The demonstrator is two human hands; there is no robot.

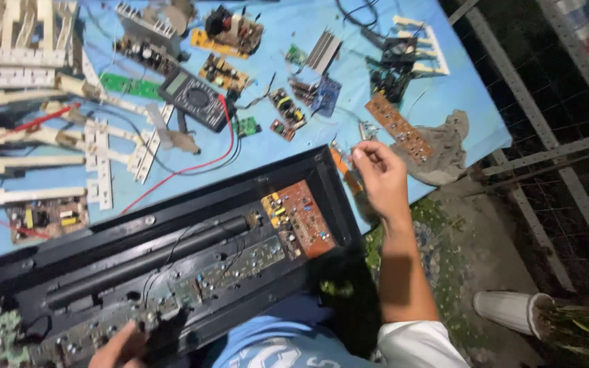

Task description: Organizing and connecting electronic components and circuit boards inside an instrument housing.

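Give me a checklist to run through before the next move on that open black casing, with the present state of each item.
1. Right hand is clear of the boards: ok, raised at the casing's end, fingertips pinched on something too small to name.
2. Left hand steadies the black casing: ok, it rests on the near edge.
3. Brown circuit board seated inside the casing: cannot tell, it lies in place but fastenings are not visible.
4. Multimeter within view: ok, it lies on the blue table cover with its red lead trailing.
5. Casing fully supported: not ok, its right end overhangs the table edge.
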